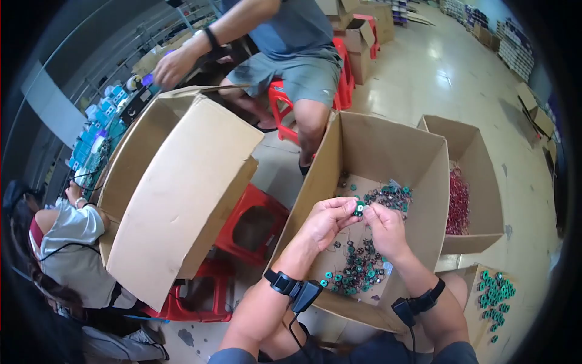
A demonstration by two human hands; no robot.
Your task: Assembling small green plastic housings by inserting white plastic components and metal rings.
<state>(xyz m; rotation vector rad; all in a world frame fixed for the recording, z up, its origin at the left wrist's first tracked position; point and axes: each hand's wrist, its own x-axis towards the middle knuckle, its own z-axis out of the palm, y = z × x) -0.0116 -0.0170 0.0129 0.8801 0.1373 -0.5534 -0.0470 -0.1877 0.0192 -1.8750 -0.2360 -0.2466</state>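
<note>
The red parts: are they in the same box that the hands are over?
No, the red parts lie in a separate cardboard box farther right.

1 small green component (pixel 359 209) with a pale centre (finer detail too small to tell) sits between the left hand (pixel 328 222) and right hand (pixel 387 229), above the cardboard box (pixel 394 142), inside its edges.

Wide head cam looks dn @ both hands (pixel 328 223) (pixel 388 232).
</note>
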